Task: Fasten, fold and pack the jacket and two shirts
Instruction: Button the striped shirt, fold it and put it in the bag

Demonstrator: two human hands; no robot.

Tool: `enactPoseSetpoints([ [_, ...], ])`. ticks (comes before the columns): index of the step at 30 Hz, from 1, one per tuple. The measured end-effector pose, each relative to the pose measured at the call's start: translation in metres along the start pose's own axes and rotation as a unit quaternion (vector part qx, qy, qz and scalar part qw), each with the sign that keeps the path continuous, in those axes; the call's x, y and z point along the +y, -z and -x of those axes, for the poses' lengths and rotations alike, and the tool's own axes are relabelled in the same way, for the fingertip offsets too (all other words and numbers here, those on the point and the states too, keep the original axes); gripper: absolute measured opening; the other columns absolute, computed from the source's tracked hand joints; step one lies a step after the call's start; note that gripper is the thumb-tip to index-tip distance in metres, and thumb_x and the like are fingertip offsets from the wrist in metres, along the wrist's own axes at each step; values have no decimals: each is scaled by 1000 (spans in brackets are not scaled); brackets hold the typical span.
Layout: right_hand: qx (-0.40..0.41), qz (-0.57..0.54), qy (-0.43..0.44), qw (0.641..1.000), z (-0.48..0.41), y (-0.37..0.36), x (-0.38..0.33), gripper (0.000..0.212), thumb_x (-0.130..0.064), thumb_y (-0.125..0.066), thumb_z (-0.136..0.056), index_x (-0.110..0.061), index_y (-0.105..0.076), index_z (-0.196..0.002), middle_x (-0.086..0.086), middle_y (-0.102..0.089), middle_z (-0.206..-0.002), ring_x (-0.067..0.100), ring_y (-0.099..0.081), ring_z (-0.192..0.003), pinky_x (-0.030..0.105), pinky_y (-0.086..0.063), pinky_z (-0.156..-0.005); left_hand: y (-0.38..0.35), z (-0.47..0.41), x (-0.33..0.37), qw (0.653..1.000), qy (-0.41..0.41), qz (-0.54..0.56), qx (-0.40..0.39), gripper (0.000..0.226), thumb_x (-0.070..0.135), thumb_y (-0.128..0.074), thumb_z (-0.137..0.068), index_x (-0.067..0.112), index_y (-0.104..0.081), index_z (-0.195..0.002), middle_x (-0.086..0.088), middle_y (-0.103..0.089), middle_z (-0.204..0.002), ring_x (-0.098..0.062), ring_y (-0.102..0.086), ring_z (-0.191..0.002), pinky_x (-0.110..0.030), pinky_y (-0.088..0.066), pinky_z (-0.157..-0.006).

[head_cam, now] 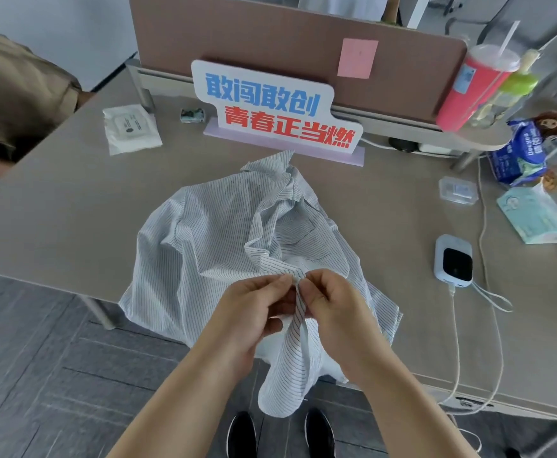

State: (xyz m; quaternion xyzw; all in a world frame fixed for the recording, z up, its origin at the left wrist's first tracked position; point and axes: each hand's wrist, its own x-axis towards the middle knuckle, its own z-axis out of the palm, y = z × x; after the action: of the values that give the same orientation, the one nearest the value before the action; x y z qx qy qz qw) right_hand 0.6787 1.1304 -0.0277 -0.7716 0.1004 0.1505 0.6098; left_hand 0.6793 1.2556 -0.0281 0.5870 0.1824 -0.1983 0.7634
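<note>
Shirt [231,233] sprawls over the counter [72,200] edge. Left hand [257,309] and right hand [333,302] sit together, pinching its front placket between them.

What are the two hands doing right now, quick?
Left hand: closed, pinching the front edge of the striped shirt.
Right hand: closed, pinching the same shirt edge, right beside the left.

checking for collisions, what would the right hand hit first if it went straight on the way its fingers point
Most likely the left hand: the right hand points leftward at it across the striped shirt edge both pinch. Depth is unclear.
</note>
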Motion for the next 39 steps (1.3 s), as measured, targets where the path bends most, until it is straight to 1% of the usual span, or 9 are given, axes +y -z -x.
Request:
enactPoseSetpoints([
  [5,-49,-155,-76,984,-2,3,-9,24,-9,-50,-93,-5,-65,-75,8,-66,-70,21,-63,-73,39,-52,-80,-3,2,-3,999,-52,-4,11,26,20,-56,-93,12,-72,-75,-11,-66,-74,-28,-60,-78,-45,-51,-80],
  [8,-50,-180,-49,981,-2,5,-5,24,-15,-50,-95,-7,-61,-76,3,-62,-68,18,-58,-70,33,-49,-73,-3,0,-3,997,-63,2,38,25,24,-55,-93,6,-71,-85,-10,-68,-78,-24,-64,-78,-40,-52,-82],
  [15,-75,176,15,981,9,8,33,27,-41,-68,-82,-38,-56,-106,-20,-61,-103,-8,-55,-94,11,-42,-80,5,-5,-1,994,21,101,38,16,25,-55,-94,14,-68,-94,-3,-68,-82,-19,-63,-78,-36,-47,-76],
  [18,-78,99,-2,992,14,-1,42,35,-50,-68,-79,-50,-50,-109,-21,-63,-103,-7,-58,-96,18,-46,-85,2,-7,-8,990,50,131,24,22,26,-52,-96,9,-65,-102,-9,-63,-87,-26,-59,-84,-41,-47,-81],
  [21,-83,88,29,992,17,-5,47,16,-44,-63,-83,-37,-61,-97,-8,-69,-85,4,-64,-76,26,-52,-74,-6,-2,-16,990,48,126,46,24,28,-51,-96,8,-62,-104,-10,-60,-86,-23,-57,-76,-38,-46,-74],
  [26,-88,147,146,974,22,2,41,23,-18,-57,-91,-33,-59,-74,-10,-61,-62,1,-53,-58,12,-39,-52,-31,19,-32,970,38,-134,197,39,54,-68,-77,24,-59,-101,6,-68,-88,-6,-63,-75,-23,-46,-65],
  [29,-119,179,186,959,27,4,52,15,-16,-65,-85,-31,-63,-84,-12,-59,-81,-3,-55,-81,5,-39,-64,-34,22,-42,954,23,-152,258,31,49,-64,-84,19,-62,-92,3,-68,-71,-10,-65,-62,-32,-52,-64],
  [33,-143,192,97,966,27,20,73,28,-28,-66,-86,-30,-56,-111,-14,-57,-108,-4,-55,-93,7,-43,-71,-26,25,-49,950,25,-127,286,27,43,-52,-93,19,-65,-92,-5,-67,-83,-18,-61,-72,-30,-47,-62],
  [39,-205,198,39,958,29,39,90,11,-29,-54,-93,-32,-60,-84,-15,-52,-55,2,-44,-48,12,-34,-47,-27,29,-61,961,5,-18,277,27,3,-58,-84,23,-61,-101,-3,-67,-100,-19,-63,-86,-30,-48,-67],
])
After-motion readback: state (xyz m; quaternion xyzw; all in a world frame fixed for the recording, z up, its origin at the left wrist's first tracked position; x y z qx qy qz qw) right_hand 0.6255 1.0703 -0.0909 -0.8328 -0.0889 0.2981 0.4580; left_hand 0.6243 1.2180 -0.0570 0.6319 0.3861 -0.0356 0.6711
